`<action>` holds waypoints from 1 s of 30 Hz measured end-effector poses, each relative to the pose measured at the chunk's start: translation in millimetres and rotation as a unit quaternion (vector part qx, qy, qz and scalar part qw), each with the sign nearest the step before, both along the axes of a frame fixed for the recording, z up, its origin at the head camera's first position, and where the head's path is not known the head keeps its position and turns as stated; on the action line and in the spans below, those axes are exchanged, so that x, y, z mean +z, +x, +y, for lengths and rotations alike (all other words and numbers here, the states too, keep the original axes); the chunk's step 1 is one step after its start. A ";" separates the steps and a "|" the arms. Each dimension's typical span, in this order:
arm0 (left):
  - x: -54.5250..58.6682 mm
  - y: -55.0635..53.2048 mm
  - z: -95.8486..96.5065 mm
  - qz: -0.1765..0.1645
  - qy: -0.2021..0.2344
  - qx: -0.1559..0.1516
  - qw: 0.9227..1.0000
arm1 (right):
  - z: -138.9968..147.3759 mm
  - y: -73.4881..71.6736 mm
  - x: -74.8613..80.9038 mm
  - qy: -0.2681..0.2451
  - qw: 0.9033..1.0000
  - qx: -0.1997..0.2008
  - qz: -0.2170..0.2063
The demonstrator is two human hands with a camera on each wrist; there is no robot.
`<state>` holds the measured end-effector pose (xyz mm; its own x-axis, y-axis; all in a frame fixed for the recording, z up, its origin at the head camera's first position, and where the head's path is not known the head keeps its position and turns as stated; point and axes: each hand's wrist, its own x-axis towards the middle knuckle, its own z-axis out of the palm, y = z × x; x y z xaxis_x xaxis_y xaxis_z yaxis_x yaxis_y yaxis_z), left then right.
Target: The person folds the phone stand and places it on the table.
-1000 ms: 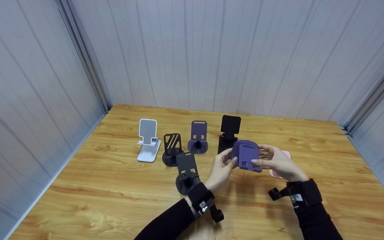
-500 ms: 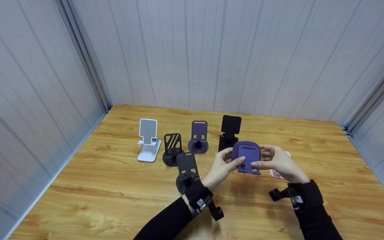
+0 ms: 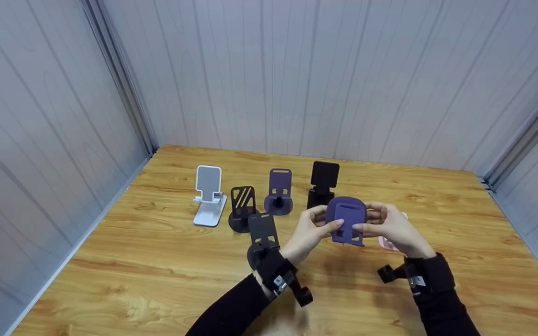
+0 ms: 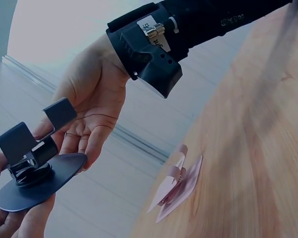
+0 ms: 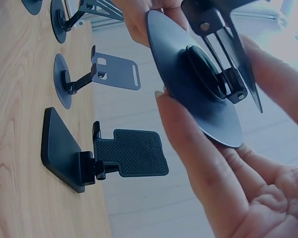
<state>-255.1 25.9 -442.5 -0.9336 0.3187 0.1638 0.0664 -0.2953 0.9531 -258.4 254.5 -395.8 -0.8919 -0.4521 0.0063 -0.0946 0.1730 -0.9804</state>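
Gripping a purple phone stand (image 3: 350, 217) above the wooden table (image 3: 157, 289), pinching one side with the left hand (image 3: 308, 232) and the other with the right hand (image 3: 395, 229), pressing both thumbs (image 3: 331, 227) on its plate (image 3: 349, 213) (with the round base (image 4: 59, 174) behind). Partly hiding a black stand (image 3: 325, 175) and a pink stand (image 4: 185, 192) from head view.

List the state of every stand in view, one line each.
Held purple stand, lifted off the table by left hand and right hand, partly folded.
White stand, unfolded, upright.
Slotted black stand, unfolded, upright.
Standing purple stand, unfolded, upright.
Square-backed black stand, unfolded, upright.
Dark grey stand, unfolded, upright, base partly hidden behind the wrist strap in the head view.
Pink stand, on the table, folded low.
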 end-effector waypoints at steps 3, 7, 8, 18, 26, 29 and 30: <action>-1.7 -0.4 -0.1 -0.002 0.002 0.000 1.000 | -1.2 0.0 -1.9 -0.001 1.000 -0.002 0.005; -3.6 -0.3 0.0 -0.005 0.008 0.002 1.000 | -2.0 -0.6 -3.9 0.002 1.000 -0.003 0.008; -3.9 -0.3 0.1 -0.007 0.011 0.002 1.000 | -2.0 -0.6 -4.1 0.003 1.000 -0.003 0.008; -3.1 -1.3 1.3 -0.009 0.028 0.001 1.000 | -3.1 -0.7 -3.7 -0.008 1.000 -0.002 0.003; -0.6 -2.9 -1.8 0.000 0.003 -0.006 1.000 | -6.1 -0.9 -3.8 -0.004 1.000 -0.021 -0.009; -1.2 -3.4 -2.4 0.000 -0.003 -0.006 1.000 | -7.3 -1.2 -4.8 -0.001 1.000 -0.026 -0.012; -1.5 -3.5 -2.6 -0.001 -0.005 -0.004 1.000 | -7.6 -1.2 -5.2 -0.001 1.000 -0.028 -0.013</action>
<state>-258.5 23.3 -444.0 -0.9311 0.3281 0.1597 0.0629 -0.2868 0.9559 -259.6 246.8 -401.0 -0.9157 -0.4016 -0.0168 -0.0591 0.1759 -0.9826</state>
